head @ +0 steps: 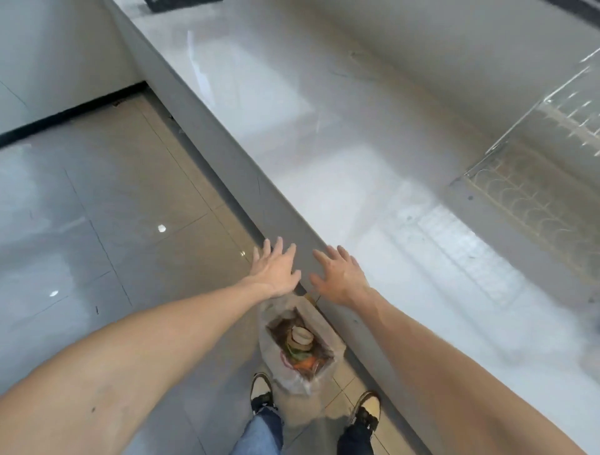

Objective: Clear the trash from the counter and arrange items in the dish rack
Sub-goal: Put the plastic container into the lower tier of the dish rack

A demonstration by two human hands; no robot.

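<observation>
Both my hands are stretched out over the counter's front edge, palms down, fingers spread, holding nothing. My left hand [276, 268] hovers over the floor side of the edge. My right hand [341, 276] is just over the white counter [324, 146]. Below them on the floor stands a trash bin [300, 349] lined with a clear bag, with food scraps, a round pale lid and orange waste inside. A clear plastic dish rack [532, 195] with a ribbed tray sits on the counter at the far right, partly cut off by the frame edge.
The counter's grey front face [227, 146] runs diagonally from top left to bottom right. Glossy floor tiles [113, 227] fill the left side. My two shoes [261, 393] and jeans stand beside the bin. A dark object [181, 4] sits at the counter's far end.
</observation>
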